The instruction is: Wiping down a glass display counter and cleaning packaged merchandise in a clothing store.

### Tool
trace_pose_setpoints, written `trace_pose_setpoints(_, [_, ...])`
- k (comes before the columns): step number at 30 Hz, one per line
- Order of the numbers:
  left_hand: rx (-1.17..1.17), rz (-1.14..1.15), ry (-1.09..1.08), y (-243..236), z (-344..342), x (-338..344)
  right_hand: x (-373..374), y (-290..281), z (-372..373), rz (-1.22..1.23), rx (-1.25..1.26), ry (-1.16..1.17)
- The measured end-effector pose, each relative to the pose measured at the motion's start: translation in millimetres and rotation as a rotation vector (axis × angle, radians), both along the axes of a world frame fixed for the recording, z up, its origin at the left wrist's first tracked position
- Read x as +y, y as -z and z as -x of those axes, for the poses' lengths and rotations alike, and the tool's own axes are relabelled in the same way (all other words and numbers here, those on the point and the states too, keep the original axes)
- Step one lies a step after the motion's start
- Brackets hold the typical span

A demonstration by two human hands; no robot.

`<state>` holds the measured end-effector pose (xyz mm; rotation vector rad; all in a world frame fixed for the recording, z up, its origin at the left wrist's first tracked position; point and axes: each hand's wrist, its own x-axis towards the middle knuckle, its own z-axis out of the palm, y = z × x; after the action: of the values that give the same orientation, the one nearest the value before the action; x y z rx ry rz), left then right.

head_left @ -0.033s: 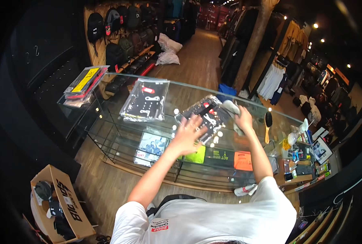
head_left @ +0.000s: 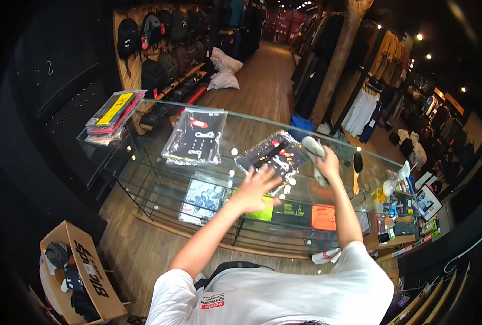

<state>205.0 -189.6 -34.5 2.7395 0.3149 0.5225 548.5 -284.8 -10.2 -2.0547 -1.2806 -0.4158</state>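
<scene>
Package [head_left: 277, 154] in crinkled, glossy plastic lies partly beneath the splayed left hand [head_left: 254, 190]; the right hand [head_left: 328, 162] grips grey cloth [head_left: 312, 145].

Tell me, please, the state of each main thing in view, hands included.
Left hand: fingers spread; contact beneath unclear.
Right hand: closed on the grey cloth.
Grey cloth: gripped, partly hanging.
Middle black packet: lying flat, clear-wrapped, partly covered by the left hand.
Other black packet: lying flat, clear-wrapped.
Brush: lying down, unheld.
Cardboard box: open, things inside.
Ceiling light: lit.
</scene>
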Motion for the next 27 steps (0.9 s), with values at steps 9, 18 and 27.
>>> trace_pose_setpoints(9, [-0.608,0.357,0.131,-39.4,-28.4,-8.9,-86.3,-10.2,27.4,-0.596,0.495,-0.035])
trace_pose_setpoints(18, [-0.689,0.499,-0.36,-28.4,-18.1,53.6,-59.7,-109.0,162.0,-0.682,0.131,-0.072])
trace_pose_setpoints(27, [0.251,0.094,-0.221,-14.8,33.4,38.1,58.3,-1.2,211.6,0.219,0.003,-0.218])
